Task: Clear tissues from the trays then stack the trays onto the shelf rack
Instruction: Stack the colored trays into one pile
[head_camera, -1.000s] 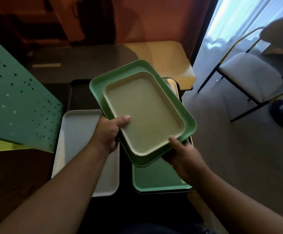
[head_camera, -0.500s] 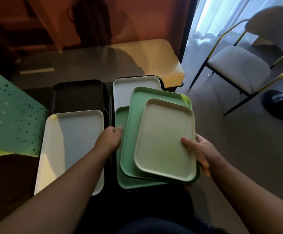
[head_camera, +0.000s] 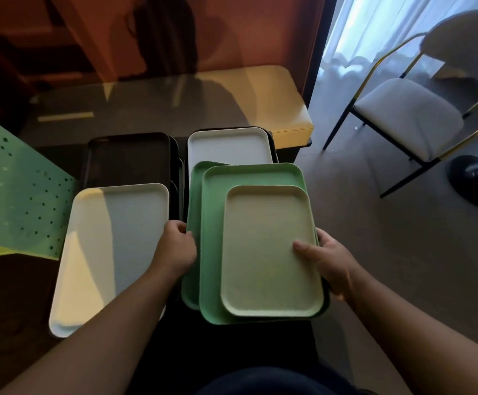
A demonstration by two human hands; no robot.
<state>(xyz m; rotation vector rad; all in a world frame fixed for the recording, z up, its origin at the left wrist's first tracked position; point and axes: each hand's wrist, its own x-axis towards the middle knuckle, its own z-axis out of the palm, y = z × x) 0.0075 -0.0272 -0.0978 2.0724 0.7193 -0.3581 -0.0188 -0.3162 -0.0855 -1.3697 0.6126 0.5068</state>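
Observation:
A small pale yellow-green tray (head_camera: 269, 252) lies inside a larger green tray (head_camera: 212, 252), and both rest over another green tray (head_camera: 193, 212) on the dark shelf rack (head_camera: 178, 178). My right hand (head_camera: 327, 262) grips the right edge of the stacked pair, thumb on the small tray. My left hand (head_camera: 176, 246) holds the green trays' left edge. A white tray (head_camera: 229, 145) lies behind them, a large white tray (head_camera: 104, 246) to the left, and a black tray (head_camera: 128, 158) at the back left. I see no tissues.
A glossy table (head_camera: 175, 101) stands behind the rack. A green perforated panel (head_camera: 15, 201) rises at the left. A white-cushioned chair (head_camera: 408, 118) and a black round base (head_camera: 477, 178) stand on the grey floor at the right.
Both hands have turned the two stacked trays from a tilted, lifted pose and lowered them onto the green tray on the rack. My left hand shifted to the trays' left edge.

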